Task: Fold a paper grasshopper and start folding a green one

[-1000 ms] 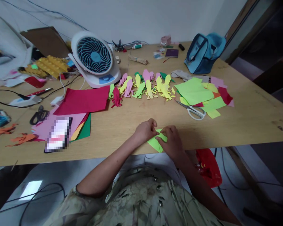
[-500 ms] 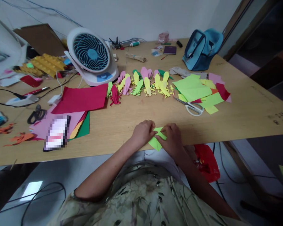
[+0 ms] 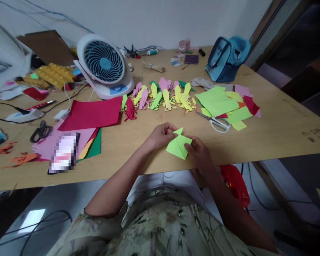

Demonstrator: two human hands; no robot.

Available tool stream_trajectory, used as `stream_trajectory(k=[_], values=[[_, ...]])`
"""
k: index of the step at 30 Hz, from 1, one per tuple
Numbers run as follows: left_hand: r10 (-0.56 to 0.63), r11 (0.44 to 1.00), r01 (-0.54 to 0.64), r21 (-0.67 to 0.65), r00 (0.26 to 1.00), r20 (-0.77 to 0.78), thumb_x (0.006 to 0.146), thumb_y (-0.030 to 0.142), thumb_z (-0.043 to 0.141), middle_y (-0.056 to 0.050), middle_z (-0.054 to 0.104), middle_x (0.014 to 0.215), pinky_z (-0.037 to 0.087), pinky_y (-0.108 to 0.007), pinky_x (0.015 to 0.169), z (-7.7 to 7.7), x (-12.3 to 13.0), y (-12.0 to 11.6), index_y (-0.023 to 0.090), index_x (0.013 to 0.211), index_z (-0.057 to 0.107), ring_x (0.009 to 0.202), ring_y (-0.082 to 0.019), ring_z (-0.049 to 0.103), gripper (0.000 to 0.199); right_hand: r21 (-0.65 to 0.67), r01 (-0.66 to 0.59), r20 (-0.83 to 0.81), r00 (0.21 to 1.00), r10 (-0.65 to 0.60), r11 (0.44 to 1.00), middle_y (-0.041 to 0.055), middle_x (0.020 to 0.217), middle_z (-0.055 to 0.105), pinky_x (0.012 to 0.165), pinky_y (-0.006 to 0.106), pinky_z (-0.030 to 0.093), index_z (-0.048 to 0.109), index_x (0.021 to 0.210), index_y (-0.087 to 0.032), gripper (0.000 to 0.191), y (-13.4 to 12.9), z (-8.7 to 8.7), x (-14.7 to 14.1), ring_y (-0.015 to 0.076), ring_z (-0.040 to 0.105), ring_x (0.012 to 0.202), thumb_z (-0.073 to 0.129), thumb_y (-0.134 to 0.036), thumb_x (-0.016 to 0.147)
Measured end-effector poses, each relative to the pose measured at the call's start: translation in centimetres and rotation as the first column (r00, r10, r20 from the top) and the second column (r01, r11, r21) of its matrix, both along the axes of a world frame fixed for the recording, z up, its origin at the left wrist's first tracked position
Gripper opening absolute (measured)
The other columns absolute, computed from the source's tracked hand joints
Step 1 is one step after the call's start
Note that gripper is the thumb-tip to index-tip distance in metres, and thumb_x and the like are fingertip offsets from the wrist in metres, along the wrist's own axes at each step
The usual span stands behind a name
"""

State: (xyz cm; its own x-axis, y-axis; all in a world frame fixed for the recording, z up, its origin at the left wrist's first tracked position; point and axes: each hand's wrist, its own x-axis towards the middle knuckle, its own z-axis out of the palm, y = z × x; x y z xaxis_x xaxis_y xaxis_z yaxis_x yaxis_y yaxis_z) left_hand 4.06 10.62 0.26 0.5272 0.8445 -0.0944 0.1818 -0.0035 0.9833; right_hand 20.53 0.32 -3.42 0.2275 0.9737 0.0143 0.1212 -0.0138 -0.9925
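Between my two hands is a light-green piece of folded paper (image 3: 178, 145), creased down its middle, with a small pointed flap standing up at the far end. My left hand (image 3: 164, 136) pinches it at the upper left, beside that flap. On the right edge, my right hand (image 3: 200, 151) grips it with the thumb on top and fingers behind. The paper is close above the table's near edge; whether it touches the wood I cannot tell. Beyond it lies a row of folded paper figures (image 3: 165, 97) in pink, yellow and green. White-handled scissors (image 3: 219, 124) rest to the right.
Coloured paper sheets (image 3: 216, 101) are piled right of the figures. A red sheet (image 3: 93, 113), a phone (image 3: 64, 153) and black scissors (image 3: 41, 131) lie left. Behind stand a fan (image 3: 104, 64) and a blue bag (image 3: 228, 58). A red bin (image 3: 236, 185) is below the table edge.
Both hands have moved slightly away from my body with the green paper. The paper is turned, more of it shows, and a pointed flap now sticks up at the far end.
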Motion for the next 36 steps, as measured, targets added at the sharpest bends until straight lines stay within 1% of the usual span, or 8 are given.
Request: stream_trajectory(k=[3,8,14,17,19,22,28,36], values=[[-0.012,1.000,0.011,0.010,0.996,0.092,0.075,0.020,0.070,0.008,0.047,0.059,0.030,-0.020,0.049,0.8,0.4,0.4,0.015,0.089,0.060,0.049,-0.007,0.042,0.018,-0.178,-0.125,-0.127,0.987,0.103,0.976,0.0063,0.089,0.076,0.071,0.032,0.054,0.072,0.096,-0.018,0.039,1.2,1.3,-0.3,0.0230,0.070,0.082,0.070,-0.052,0.076],[0.040,0.999,-0.046,0.026,0.979,0.198,0.073,0.018,0.071,0.008,0.049,0.060,0.032,-0.018,0.050,1.2,0.9,0.6,0.015,0.090,0.059,0.050,-0.006,0.041,0.021,-0.287,-0.127,-0.125,0.988,0.094,0.949,0.0071,0.076,0.077,0.058,0.029,0.051,0.076,0.088,-0.018,0.033,2.3,1.1,-1.2,0.0181,0.066,0.061,0.076,-0.046,0.071],[0.060,0.996,-0.039,-0.082,0.959,0.277,0.066,0.028,0.082,0.009,0.052,0.058,0.035,-0.018,0.052,0.3,0.7,2.1,0.015,0.095,0.060,0.050,-0.006,0.046,0.038,-0.279,-0.220,-0.113,0.974,0.196,0.935,0.0072,0.075,0.077,0.056,0.026,0.045,0.078,0.075,-0.018,0.039,1.9,0.0,-0.9,0.0122,0.057,0.055,0.067,-0.056,0.080],[0.060,0.993,-0.029,-0.115,0.959,0.276,0.069,0.041,0.081,0.006,0.056,0.060,0.037,-0.019,0.054,-0.6,0.6,2.0,0.015,0.089,0.061,0.052,-0.007,0.049,0.039,-0.266,-0.185,-0.139,0.978,0.153,0.946,0.0075,0.079,0.078,0.055,0.027,0.044,0.079,0.073,-0.019,0.040,1.8,0.4,-1.0,0.0120,0.056,0.054,0.067,-0.057,0.080],[-0.003,0.997,0.020,-0.080,0.978,0.208,0.077,0.051,0.072,0.003,0.056,0.061,0.036,-0.021,0.055,-1.2,0.6,1.5,0.015,0.075,0.059,0.054,-0.008,0.049,0.039,-0.259,-0.135,-0.142,0.985,0.101,0.956,0.0076,0.077,0.077,0.056,0.028,0.044,0.079,0.072,-0.020,0.040,1.9,0.7,-1.1,0.0129,0.056,0.054,0.066,-0.057,0.079],[-0.064,0.997,0.060,0.055,0.996,0.059,0.088,0.055,0.058,0.002,0.052,0.060,0.035,-0.022,0.056,-1.9,0.4,0.6,0.015,0.064,0.055,0.057,-0.010,0.047,0.046,-0.252,-0.085,-0.128,0.990,0.054,0.964,0.0069,0.069,0.075,0.058,0.031,0.047,0.079,0.070,-0.021,0.039,2.1,1.0,-1.3,0.0148,0.056,0.054,0.067,-0.057,0.079],[0.039,0.958,-0.038,0.286,0.999,0.003,0.092,0.052,0.052,0.004,0.035,0.055,0.027,-0.023,0.054,-2.6,0.0,0.0,0.017,0.056,0.043,0.054,-0.009,0.034,0.051,-0.240,-0.119,-0.145,0.986,0.086,0.964,0.0070,0.069,0.075,0.056,0.031,0.049,0.077,0.066,-0.022,0.041,2.0,0.7,-1.3,0.0154,0.057,0.053,0.066,-0.059,0.079],[0.075,0.973,-0.108,0.206,0.984,0.161,0.089,0.062,0.054,0.004,0.041,0.060,0.030,-0.022,0.054,-1.8,-0.2,-0.1,0.018,0.064,0.046,0.057,-0.009,0.037,0.051,-0.270,-0.169,-0.094,0.984,0.148,0.948,0.0039,0.057,0.069,0.052,0.028,0.045,0.075,0.061,-0.022,0.042,2.2,0.5,-1.9,0.0131,0.055,0.048,0.066,-0.058,0.079]])
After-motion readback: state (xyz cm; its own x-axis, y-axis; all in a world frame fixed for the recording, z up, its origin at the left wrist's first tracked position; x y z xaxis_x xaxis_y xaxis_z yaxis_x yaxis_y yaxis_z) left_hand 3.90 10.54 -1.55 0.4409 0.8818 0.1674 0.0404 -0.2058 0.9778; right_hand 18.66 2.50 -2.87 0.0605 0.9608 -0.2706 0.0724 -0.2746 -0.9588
